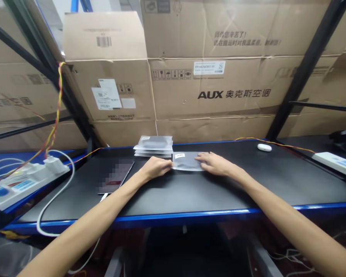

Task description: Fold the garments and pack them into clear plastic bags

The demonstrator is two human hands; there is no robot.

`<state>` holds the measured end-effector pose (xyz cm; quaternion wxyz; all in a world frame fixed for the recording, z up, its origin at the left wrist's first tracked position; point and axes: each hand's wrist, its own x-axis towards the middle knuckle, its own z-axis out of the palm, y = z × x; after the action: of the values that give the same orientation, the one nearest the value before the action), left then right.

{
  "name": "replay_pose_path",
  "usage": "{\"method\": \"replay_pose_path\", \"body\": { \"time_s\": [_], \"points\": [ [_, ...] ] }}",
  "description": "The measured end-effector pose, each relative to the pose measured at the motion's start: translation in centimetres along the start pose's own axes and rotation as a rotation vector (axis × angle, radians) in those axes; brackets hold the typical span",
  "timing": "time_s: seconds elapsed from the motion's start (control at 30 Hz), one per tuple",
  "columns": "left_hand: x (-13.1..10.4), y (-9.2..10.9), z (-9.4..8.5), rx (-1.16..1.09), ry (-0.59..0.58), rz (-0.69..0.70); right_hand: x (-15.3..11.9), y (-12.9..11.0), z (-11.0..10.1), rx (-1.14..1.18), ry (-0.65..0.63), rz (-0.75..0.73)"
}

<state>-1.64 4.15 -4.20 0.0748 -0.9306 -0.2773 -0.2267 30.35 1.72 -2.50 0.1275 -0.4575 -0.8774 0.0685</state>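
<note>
A translucent flat packet point(187, 163) with a small white label lies on the black tabletop between my hands. My left hand point(158, 167) is closed at the packet's left edge, its fingertips pinching that edge. Over the packet's right part rests my right hand point(215, 163), fingers spread and lying flat on it. Just behind my left hand sits a stack of similar translucent packets point(154, 145), the top one also bearing a white label.
A phone point(117, 177) with a white cable lies left of my left hand. Power strips stand at the left point(25, 181) and right point(336, 163). A small white case point(264, 147) sits at the back right. Cardboard boxes point(173, 96) rise behind the table.
</note>
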Motion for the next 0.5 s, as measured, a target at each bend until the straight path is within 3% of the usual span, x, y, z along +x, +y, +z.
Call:
{"method": "replay_pose_path", "body": {
  "time_s": [0.27, 0.5],
  "points": [
    [0.0, 0.4, 0.6, -0.07, 0.019, -0.004, 1.3, -4.5, 3.1, -0.153, 0.283, -0.375],
    [0.3, 1.1, 0.9, -0.071, 0.023, 0.001, 2.8, -5.9, 4.4, -0.289, 0.374, -0.436]
  ]
}}
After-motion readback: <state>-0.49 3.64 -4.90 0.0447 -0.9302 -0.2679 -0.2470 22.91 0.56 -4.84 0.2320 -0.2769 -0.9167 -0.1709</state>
